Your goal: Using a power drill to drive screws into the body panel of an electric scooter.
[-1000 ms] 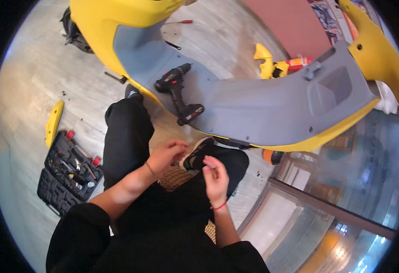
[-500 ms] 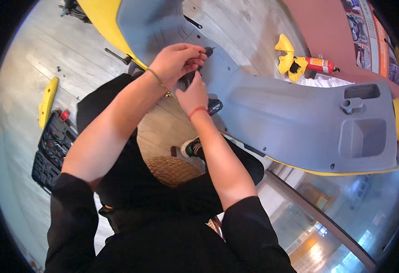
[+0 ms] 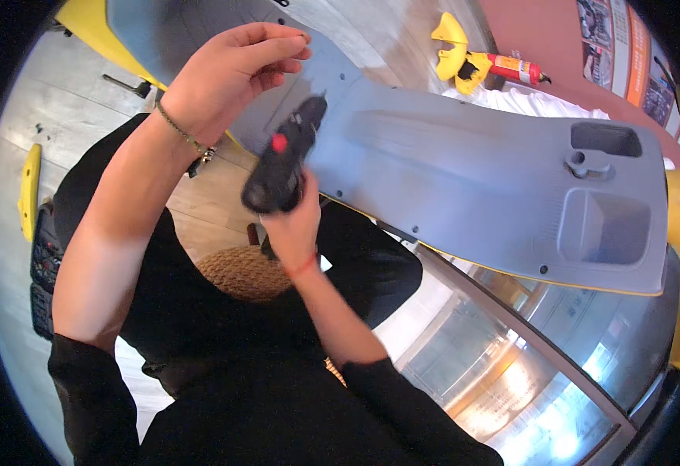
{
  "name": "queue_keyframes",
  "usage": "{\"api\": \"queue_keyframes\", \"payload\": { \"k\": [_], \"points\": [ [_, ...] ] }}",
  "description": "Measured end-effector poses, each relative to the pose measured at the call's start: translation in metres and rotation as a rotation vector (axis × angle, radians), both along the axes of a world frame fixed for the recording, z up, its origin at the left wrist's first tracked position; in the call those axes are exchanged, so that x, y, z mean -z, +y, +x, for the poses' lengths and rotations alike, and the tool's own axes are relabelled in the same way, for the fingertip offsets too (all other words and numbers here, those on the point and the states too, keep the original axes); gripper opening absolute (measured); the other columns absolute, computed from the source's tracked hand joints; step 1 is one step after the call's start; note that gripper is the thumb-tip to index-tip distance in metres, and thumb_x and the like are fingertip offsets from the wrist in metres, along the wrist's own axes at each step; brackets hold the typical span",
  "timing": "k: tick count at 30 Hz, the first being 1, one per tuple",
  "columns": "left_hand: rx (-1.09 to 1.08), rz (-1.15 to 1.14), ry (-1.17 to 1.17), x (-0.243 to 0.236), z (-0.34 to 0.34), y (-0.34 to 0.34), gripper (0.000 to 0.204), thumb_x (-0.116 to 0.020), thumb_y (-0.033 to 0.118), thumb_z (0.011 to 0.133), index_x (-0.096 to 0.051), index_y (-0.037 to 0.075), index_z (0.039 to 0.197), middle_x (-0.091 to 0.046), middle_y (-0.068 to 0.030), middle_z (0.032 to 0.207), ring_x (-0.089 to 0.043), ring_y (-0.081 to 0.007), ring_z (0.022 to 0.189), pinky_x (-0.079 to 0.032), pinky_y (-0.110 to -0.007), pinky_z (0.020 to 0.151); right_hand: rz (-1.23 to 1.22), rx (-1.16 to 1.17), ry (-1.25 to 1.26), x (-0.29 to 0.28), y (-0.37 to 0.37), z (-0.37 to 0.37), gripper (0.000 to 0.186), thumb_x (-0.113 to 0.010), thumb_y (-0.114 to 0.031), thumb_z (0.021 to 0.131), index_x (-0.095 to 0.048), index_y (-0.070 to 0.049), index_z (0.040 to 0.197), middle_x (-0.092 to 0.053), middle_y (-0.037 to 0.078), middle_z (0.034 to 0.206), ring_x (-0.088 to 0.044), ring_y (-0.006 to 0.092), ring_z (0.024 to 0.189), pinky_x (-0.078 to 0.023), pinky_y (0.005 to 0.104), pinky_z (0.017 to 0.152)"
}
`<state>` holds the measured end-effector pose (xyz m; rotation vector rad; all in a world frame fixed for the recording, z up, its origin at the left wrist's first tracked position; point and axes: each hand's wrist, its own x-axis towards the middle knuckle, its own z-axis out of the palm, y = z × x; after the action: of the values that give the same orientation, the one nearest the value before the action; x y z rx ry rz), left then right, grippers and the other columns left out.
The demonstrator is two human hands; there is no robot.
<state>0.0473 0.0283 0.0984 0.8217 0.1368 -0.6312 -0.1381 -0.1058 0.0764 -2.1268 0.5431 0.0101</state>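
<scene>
My left hand (image 3: 243, 66) is raised over the grey scooter floor panel (image 3: 464, 179), fingers curled and pinched; whatever sits at the fingertips is too small to make out. Lower and right of it, my right hand (image 3: 292, 221) grips a black cordless drill (image 3: 284, 159) with a red mark. The drill is tilted, its nose pointing up toward the back, and blurred by motion. The panel has a yellow edge and molded recesses at its right end. More yellow bodywork (image 3: 91, 31) shows at the upper left.
At left lie a yellow strip (image 3: 31, 182) and an open black tool case (image 3: 42, 272). A yellow bracket (image 3: 452, 46) and a red fire extinguisher (image 3: 515, 68) sit at the back, near white cloth (image 3: 526, 103). A glass surface (image 3: 495, 365) fills the lower right; a woven seat (image 3: 243, 272) shows beneath me.
Both hands rose from my lap to the drill, which was lying on the panel. My right hand now holds it lifted; my left hand has moved off it, up and left.
</scene>
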Motion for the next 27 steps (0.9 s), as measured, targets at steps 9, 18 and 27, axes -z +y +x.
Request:
{"api": "queue_keyframes", "payload": {
  "k": [9, 18, 27],
  "points": [
    [0.408, -0.226, 0.144, -0.025, -0.071, -0.083, 0.018, -0.066, 0.014, 0.087, -0.061, 0.005, 0.102, -0.063, -0.0009, 0.093, -0.056, -0.0064, 0.078, -0.047, -0.020, 0.069, -0.313, -0.128, 0.263, -0.092, -0.026, -0.163, 0.044, -0.054, -0.001, 0.088, -0.038, -0.002, 0.129, -0.051, 0.003, 0.085, -0.054, 0.0120, 0.070, -0.047, 0.0283, 0.072],
    [0.571, -0.415, 0.325, -0.047, -0.109, -0.135, 0.017, -0.068, 0.013, 0.086, -0.064, 0.004, 0.100, -0.060, 0.0017, 0.088, -0.049, -0.0050, 0.075, -0.041, -0.020, 0.070, -0.252, 0.003, 0.127, -0.148, -0.042, -0.181, 0.036, -0.053, 0.006, 0.083, -0.042, -0.003, 0.116, -0.051, 0.004, 0.078, -0.054, 0.0125, 0.065, -0.047, 0.0261, 0.061],
    [0.600, -0.516, 0.272, -0.064, -0.105, -0.135, 0.013, -0.064, 0.015, 0.089, -0.059, 0.005, 0.096, -0.060, -0.0026, 0.087, -0.052, -0.0051, 0.072, -0.044, -0.019, 0.067, 0.841, 0.570, 0.142, -0.156, -0.043, -0.186, 0.017, -0.060, 0.006, 0.076, -0.052, -0.008, 0.083, -0.051, 0.001, 0.072, -0.053, 0.0119, 0.065, -0.044, 0.0259, 0.058]
  ]
}}
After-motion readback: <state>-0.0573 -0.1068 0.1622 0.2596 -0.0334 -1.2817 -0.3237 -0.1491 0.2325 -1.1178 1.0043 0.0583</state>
